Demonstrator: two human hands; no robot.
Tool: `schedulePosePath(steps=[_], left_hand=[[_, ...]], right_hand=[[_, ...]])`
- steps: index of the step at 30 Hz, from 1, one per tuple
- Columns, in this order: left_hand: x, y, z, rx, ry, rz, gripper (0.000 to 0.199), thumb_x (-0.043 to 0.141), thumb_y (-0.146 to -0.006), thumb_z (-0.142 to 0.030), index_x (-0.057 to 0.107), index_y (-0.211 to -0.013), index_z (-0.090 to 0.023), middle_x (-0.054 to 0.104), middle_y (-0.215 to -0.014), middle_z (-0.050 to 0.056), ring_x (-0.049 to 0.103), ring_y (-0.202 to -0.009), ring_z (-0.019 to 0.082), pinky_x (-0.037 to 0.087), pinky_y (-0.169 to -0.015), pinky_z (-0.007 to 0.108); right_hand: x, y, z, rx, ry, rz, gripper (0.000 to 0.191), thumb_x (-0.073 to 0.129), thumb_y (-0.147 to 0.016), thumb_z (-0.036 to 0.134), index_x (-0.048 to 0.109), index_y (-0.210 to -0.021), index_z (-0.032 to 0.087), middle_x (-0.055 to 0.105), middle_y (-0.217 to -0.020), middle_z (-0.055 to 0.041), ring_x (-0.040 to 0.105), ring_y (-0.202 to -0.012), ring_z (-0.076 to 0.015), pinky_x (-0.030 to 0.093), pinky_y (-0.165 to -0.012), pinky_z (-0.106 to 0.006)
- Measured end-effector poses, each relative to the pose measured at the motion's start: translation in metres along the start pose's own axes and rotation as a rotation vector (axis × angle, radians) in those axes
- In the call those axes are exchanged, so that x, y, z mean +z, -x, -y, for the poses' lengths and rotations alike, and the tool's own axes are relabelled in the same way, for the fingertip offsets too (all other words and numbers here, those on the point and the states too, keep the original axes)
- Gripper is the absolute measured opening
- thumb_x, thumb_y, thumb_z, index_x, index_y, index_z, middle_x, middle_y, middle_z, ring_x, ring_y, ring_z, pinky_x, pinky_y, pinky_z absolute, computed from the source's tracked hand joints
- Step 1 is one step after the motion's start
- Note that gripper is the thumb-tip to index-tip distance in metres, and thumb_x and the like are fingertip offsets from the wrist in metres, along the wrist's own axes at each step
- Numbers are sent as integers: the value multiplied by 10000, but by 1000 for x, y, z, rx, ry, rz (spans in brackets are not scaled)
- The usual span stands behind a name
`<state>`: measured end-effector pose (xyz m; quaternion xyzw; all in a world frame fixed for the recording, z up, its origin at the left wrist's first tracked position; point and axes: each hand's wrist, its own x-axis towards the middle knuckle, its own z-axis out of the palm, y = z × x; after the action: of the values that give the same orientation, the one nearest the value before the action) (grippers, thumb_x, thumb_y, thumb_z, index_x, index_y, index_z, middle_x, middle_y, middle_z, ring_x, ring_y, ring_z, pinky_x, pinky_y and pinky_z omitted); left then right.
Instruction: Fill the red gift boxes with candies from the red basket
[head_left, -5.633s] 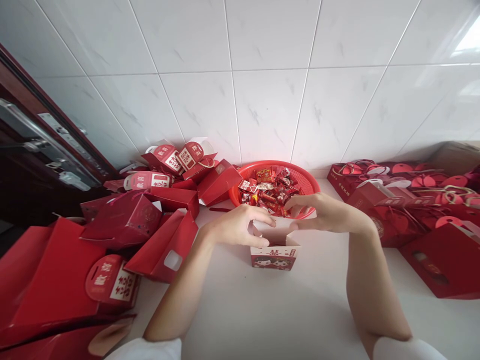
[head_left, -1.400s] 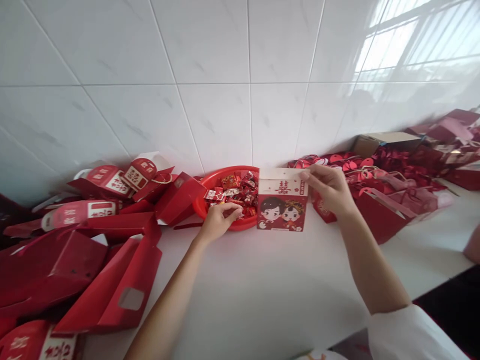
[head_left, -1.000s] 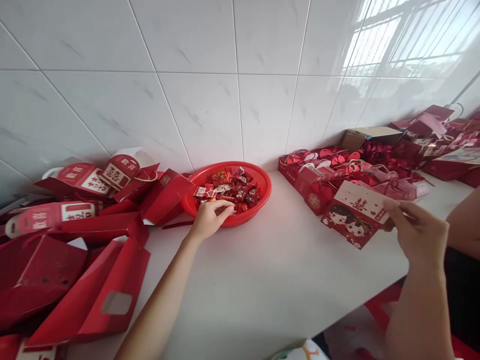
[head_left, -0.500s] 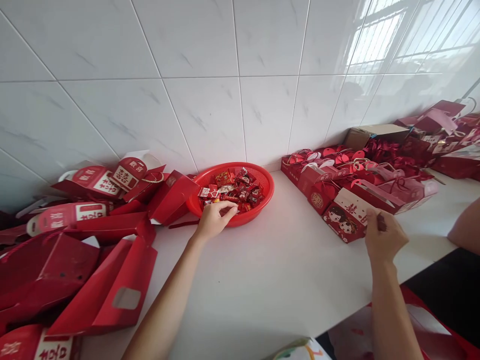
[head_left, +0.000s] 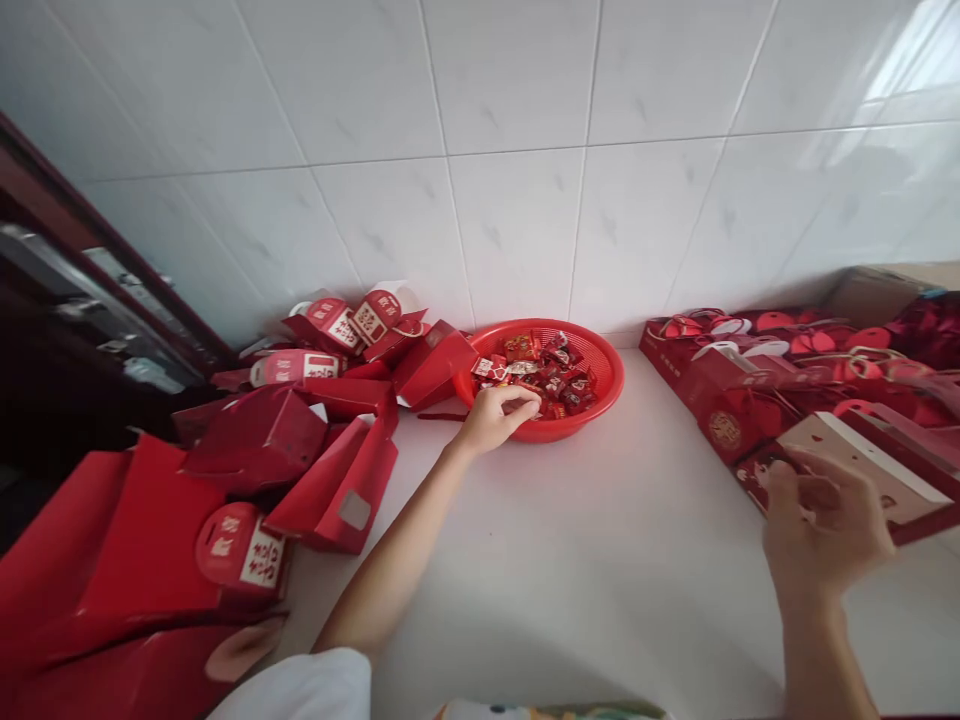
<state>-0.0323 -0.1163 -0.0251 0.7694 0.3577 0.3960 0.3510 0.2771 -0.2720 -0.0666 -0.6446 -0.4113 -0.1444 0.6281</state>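
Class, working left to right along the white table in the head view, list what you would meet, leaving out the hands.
Pile of red boxes → red basket of wrapped sweets → group of handled gift boxes.

Free tabletop [head_left: 570, 570] between boxes [head_left: 322, 510] — basket [head_left: 555, 432] beyond

white tiled wall [head_left: 517, 90] facing me, grey streaks [head_left: 491, 235] on it, bright glare [head_left: 919, 60] at upper right. dark red door frame [head_left: 34, 182] off to my left, metal plate [head_left: 111, 266] on it. white table [head_left: 517, 570] along the wall. brown cardboard box [head_left: 870, 298] far right near the wall, partly out of sight.
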Motion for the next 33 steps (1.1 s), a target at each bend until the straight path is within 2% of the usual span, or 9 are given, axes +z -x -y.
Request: schedulePosePath(steps=[4,8,13,15,18,23,28,30,33], left_hand=[[-28,19,-13,11,-41,-48,257,661,-850,-395,773,-929,-177,798,-997,92,750,-894,230,607,-836,338],[-77,45,-28,-81,-298,-198,258,654,-850,-374,769,-988,-189,778,-1046,91,735,-957,250,587,-898,358],[-123,75,-32,-557,-842,-331,490,709,-787,-292,677,-1256,-154,685,-1256,190,634,-1204,391,503,-1016,461],[-129,82,-28,-747,-920,-294,641,735,-771,-317,591,-1366,-125,648,-1303,236,608,-1235,435,513,-976,481],[-130,88,-20,-847,-906,-253,749,742,-770,-299,493,-1456,-131,629,-1344,258,609,-1241,442,524,-936,480],[-129,95,-29,-778,-620,-233,826,750,-733,-245,450,-1503,-216,719,-1231,150,668,-1180,352,536,-961,444],[-117,91,-61,-452,-112,-99,792,785,-716,-361,522,-1456,-254,739,-1167,65,689,-1117,279,564,-961,395],[-104,83,-66,-352,-14,-108,709,787,-725,-351,581,-1397,-250,731,-1175,64,698,-1072,260,576,-931,378],[-79,68,-61,-215,83,-76,584,784,-727,-301,659,-1290,-212,723,-1196,80,675,-1118,259,567,-944,361]], right_hand=[[22,-2,30,-220,-150,295,114,657,-916,320,701,-916,215,706,-842,-59,605,-564,-158,509,-599,-347],[33,-6,57,-398,-273,527,59,645,-918,213,696,-892,229,728,-892,-52,575,-528,-126,520,-579,-309],[42,7,63,-403,-315,618,76,624,-932,213,685,-891,235,736,-870,-55,573,-501,-128,519,-542,-294],[44,12,60,-389,-302,640,82,619,-936,228,681,-882,234,737,-863,-56,563,-486,-125,511,-523,-287],[44,15,55,-360,-294,663,83,617,-938,242,678,-881,234,732,-853,-51,558,-482,-121,499,-502,-275],[46,16,47,-309,-319,690,93,603,-944,250,678,-891,235,704,-802,-30,553,-492,-112,505,-522,-256],[51,26,46,-125,-362,846,142,606,-955,356,681,-930,238,657,-714,-14,575,-507,-131,453,-431,-238],[54,31,51,-32,-417,949,194,597,-963,407,667,-1033,240,695,-807,-27,585,-508,-127,476,-446,-247],[62,33,64,63,-545,1062,324,588,-970,445,587,-1232,254,692,-1176,-91,614,-548,-105,539,-533,-279]])
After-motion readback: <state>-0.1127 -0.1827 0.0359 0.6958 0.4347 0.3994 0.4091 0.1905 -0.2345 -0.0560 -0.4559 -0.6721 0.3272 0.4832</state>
